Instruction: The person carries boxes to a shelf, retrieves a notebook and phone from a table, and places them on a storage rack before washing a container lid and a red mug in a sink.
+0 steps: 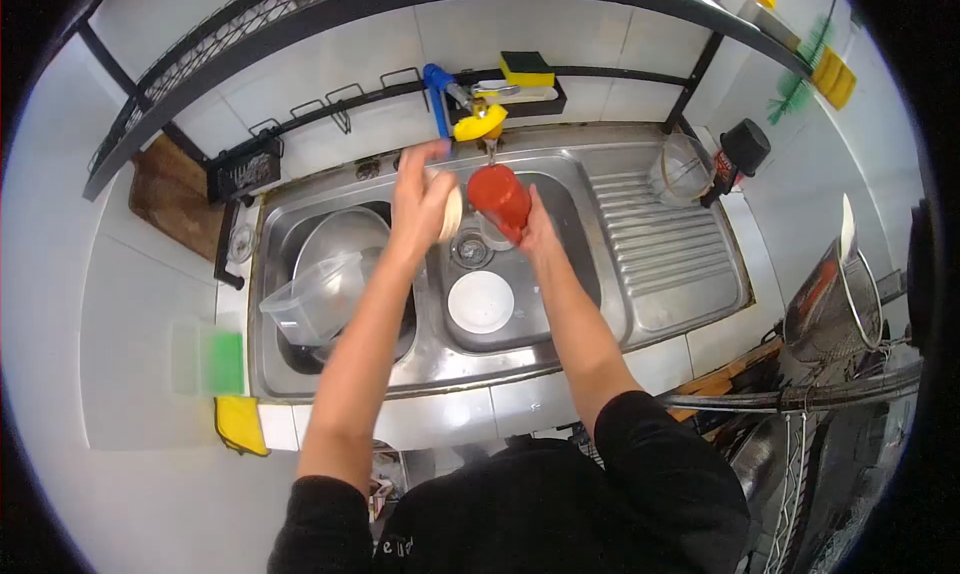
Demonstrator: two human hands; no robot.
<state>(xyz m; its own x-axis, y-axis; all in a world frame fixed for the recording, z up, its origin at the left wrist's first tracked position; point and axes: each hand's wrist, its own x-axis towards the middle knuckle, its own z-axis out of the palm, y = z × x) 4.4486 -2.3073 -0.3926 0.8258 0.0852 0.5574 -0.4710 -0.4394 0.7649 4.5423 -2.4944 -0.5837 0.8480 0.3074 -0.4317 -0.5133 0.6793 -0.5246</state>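
Observation:
My right hand (537, 224) is closed around a red cup (499, 196), which tilts under the faucet (490, 149) over the right sink basin. My left hand (415, 202) is to the left of the cup, fingers curled around a cream-coloured, round-edged piece (454, 212) seen nearly edge-on; much of it hides behind the hand. Below them, a small white dish (480, 302) lies on the basin floor, and another pale dish (494, 234) shows partly beneath the cup, near the drain (470, 249).
The left basin holds a large metal bowl (345, 236) and a clear plastic container (315, 299). A ribbed drainboard (660, 229) with a clear jar (682, 171) is on the right. Behind the faucet, a sponge (527, 69) sits on a black rack. A green sponge (226, 363) stands at left.

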